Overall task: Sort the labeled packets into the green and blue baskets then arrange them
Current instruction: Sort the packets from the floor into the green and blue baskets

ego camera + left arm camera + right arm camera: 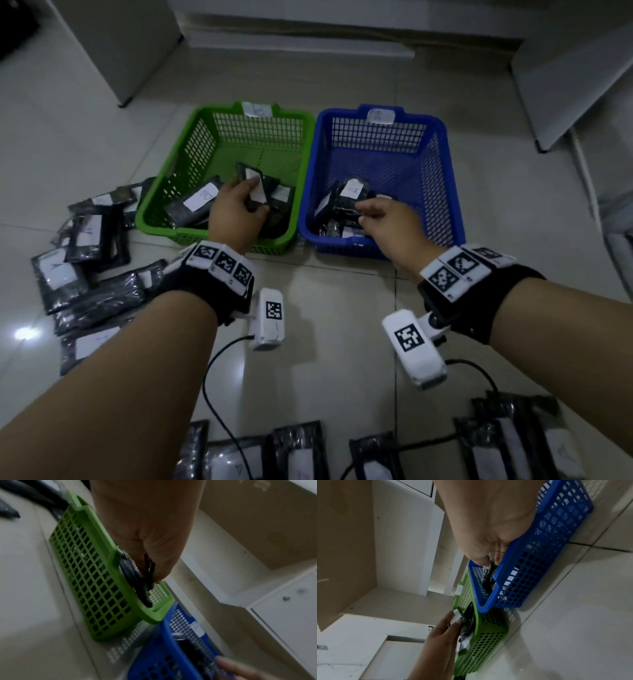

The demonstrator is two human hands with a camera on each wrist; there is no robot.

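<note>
Left hand (234, 209) fingers pinch packet (255, 186) | right hand (390, 222) fingers pinch blue-basket packet (346, 209)

The floor (329, 308) is laid with large pale glossy tiles, their grout lines running across and away from the viewer. A bright spot of reflected light (24, 333) sits on a tile at the near left. At the far left stands a pale grey cabinet (116, 44) with a dark foot at its near corner. Along the far side runs a low white step or plinth (298, 44). At the far right a white panel (575, 78) leans or stands at an angle. The room is dim overall.
</note>
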